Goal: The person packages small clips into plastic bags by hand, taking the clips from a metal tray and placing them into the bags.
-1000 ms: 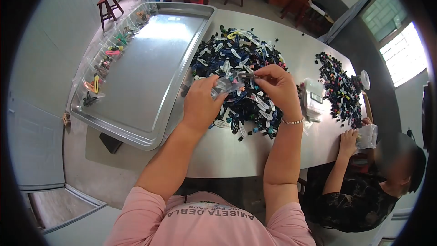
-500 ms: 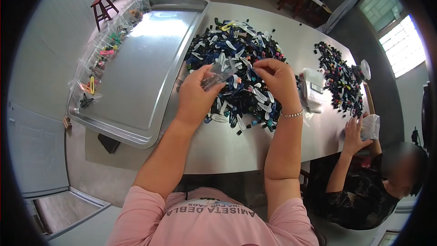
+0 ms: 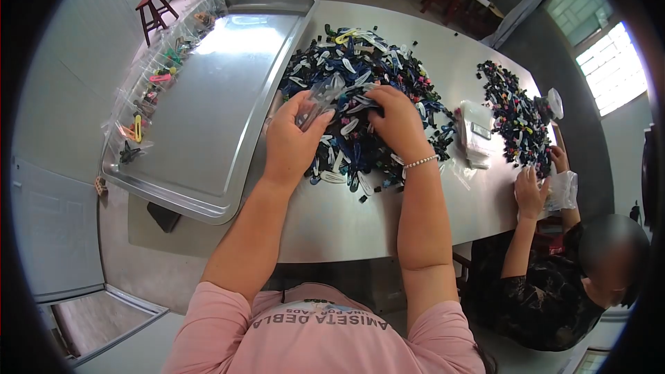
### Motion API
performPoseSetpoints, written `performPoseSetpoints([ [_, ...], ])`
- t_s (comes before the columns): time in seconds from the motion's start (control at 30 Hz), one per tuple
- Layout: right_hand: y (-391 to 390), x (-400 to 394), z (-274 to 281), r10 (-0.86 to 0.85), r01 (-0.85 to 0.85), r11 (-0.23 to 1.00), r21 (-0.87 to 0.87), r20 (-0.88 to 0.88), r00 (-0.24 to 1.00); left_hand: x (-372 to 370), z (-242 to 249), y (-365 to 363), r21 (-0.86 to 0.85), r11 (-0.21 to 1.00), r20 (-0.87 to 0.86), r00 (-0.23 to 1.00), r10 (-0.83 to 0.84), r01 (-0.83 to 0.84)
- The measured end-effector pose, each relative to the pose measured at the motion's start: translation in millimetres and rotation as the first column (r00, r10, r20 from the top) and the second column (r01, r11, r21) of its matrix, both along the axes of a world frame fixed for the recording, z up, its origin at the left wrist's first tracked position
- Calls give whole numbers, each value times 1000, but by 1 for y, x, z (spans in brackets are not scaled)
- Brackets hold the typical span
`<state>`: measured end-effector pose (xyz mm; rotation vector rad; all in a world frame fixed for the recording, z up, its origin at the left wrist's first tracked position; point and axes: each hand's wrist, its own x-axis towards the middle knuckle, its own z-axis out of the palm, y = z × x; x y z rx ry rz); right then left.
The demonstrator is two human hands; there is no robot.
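My left hand (image 3: 292,140) is closed around a small clear plastic bag (image 3: 320,100) with its opening toward the right. Dark shapes show through the plastic, too blurred to name. My right hand (image 3: 400,123), with a beaded bracelet (image 3: 420,162) at the wrist, is beside the bag over the pile. Its thumb and fingers are bent together by some hair clips, and what lies between them is hidden. Under both hands spreads a big heap of snap hair clips (image 3: 348,127), mostly black, dark blue and white.
A large metal tray (image 3: 228,118) lies left, with filled clear bags (image 3: 161,77) along its far-left edge. To the right are a stack of clear bags (image 3: 476,131) and a second clip heap (image 3: 509,114). A co-worker (image 3: 547,284) sits at the right, hands by another bag (image 3: 562,190).
My right hand has moved left and closer to the bag, its fingers lower among the clips. My left hand has shifted slightly left. The co-worker's hands have moved apart by the bag.
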<state>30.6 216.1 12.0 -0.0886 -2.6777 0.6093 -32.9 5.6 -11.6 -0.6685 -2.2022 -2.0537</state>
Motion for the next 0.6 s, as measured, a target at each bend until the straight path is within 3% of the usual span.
performPoseSetpoints([
  [0.03,6,1,-3,-11,7,999,-37,-109,994,1,0,0,-10,1000,9,1000,9,-9],
  [0.07,14,2,-6,-12,8,999,-36,-111,994,1,1,0,-20,1000,19,1000,20,-19],
  [0.13,20,4,-1,-153,145,958,-247,-12,988,1,4,-1,-38,999,34,999,13,-11],
  [0.17,26,8,4,-174,219,911,-348,157,972,1,6,-2,-57,998,52,999,7,-4],
  [0.2,31,9,2,-173,219,912,-348,158,972,2,8,-3,-57,998,53,999,8,-5],
  [0.27,40,9,-3,-125,191,838,-511,162,979,5,12,-3,-87,996,46,999,8,-4],
  [0.3,39,11,-4,-123,146,846,-513,79,989,4,10,-3,-87,996,46,999,9,-5],
  [0.43,41,14,4,-90,129,823,-554,99,991,2,8,-2,-68,998,49,999,6,-3],
  [0.6,39,18,18,-157,214,702,-680,145,977,3,8,-2,-92,996,67,998,4,2],
])
